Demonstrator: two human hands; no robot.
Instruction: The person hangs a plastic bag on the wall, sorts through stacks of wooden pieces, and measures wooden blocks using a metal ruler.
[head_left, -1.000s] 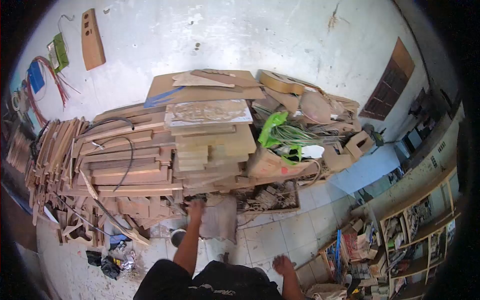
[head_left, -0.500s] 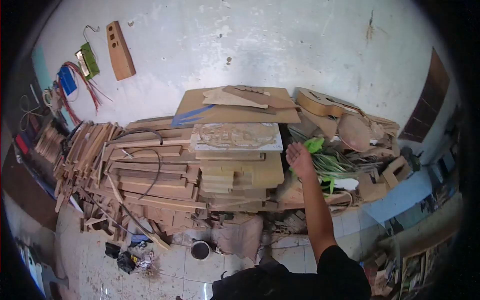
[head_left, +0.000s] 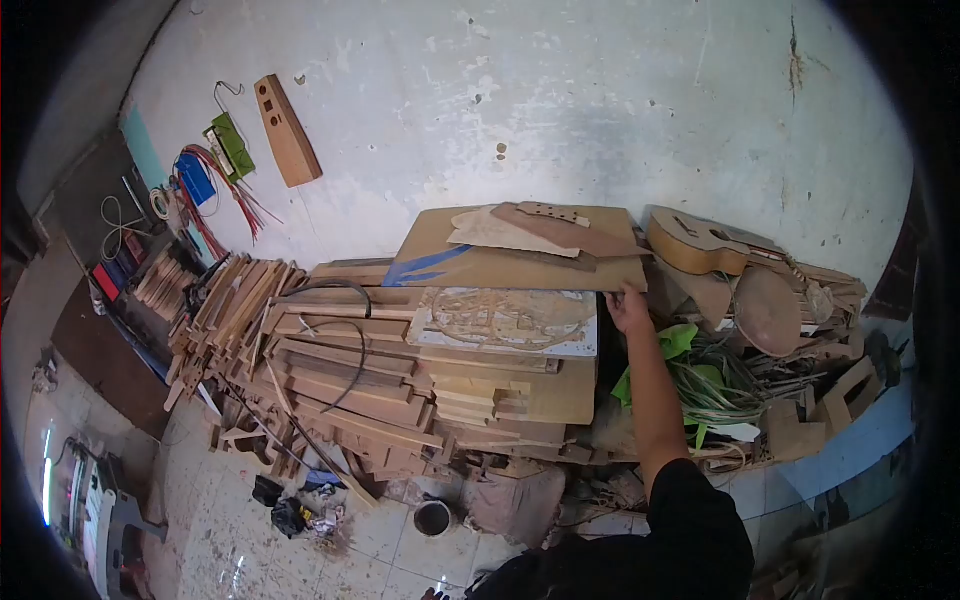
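In the head view, our right hand reaches up and forward, its fingers closed on the near right corner of a large brown board. Reading the clock from that hand, the board spreads toward 10 and 11 o'clock, lying over the pile near the wall. Blue streaks mark its left end, and thin wood pieces lie on top, one of them with a row of small holes.

At 9 o'clock, just beside our hand, we see a white panel smeared with brown, resting on stacked boards. Farther out, between 8 and 9 o'clock, are long wooden strips with a dark bent hose across them.

A guitar lies at 1 to 2 o'clock, and a rounded brown piece at 3. Near our forearm, at 4 o'clock, sits a bright green bag with green strands beside it.

On the floor we see a round pot between 7 and 8 o'clock and a black bag at 8. At the bottom edge only a dark sliver shows, perhaps our left hand; we cannot tell how it is posed.
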